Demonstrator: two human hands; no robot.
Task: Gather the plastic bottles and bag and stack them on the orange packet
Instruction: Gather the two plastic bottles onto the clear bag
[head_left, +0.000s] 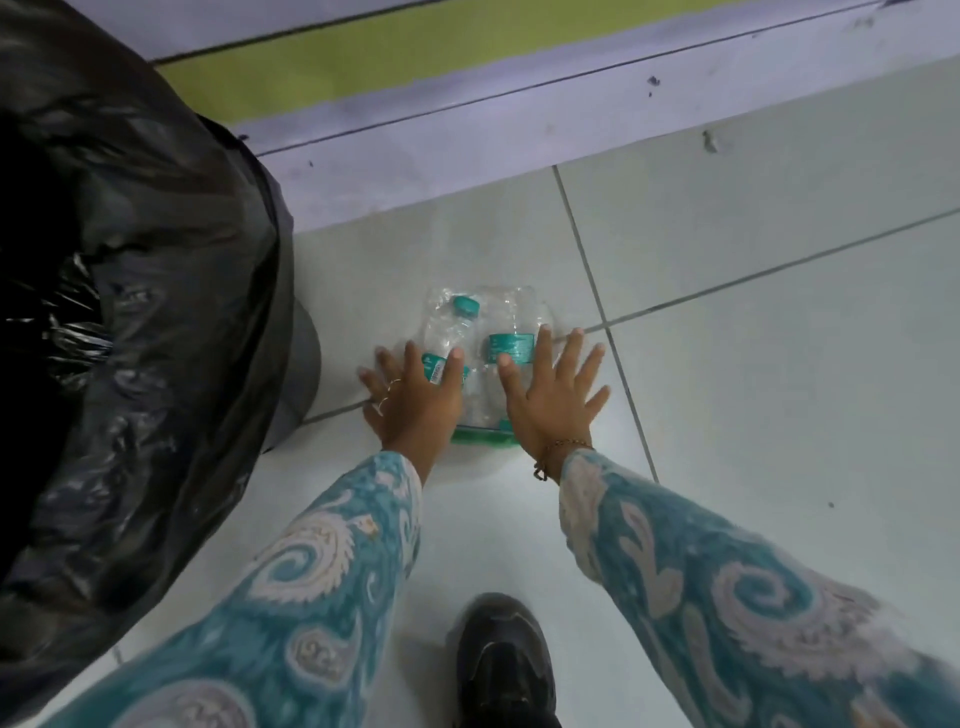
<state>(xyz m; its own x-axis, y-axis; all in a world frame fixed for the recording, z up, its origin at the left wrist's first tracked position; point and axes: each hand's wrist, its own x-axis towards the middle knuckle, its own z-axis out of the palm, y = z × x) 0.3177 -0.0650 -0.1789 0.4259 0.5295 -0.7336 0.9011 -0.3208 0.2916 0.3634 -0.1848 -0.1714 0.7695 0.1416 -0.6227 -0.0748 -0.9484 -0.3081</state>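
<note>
Two clear plastic bottles are being pressed flat on the tiled floor (753, 426) at frame centre. The left bottle (451, 332), w/ a teal cap pointing to the upper part of the frame, is being covered at its lower half by the left hand (415, 400), fingers spread, palm down, not clenched. The right bottle (511, 343), w/ a teal label, is being touched by the right hand (550, 395), also splayed flat, thumb lying on the label. A clear plastic bag (524, 304) is seen crumpled around or under the bottles; which can't be told. A green strip (483, 439) is showing under the pile, btwn the wrists. No orange packet can be made out. A black bin bag (130, 312) is filling the left of the frame, near the pile. A dark shoe (504, 660) is showing at bottom centre.
</note>
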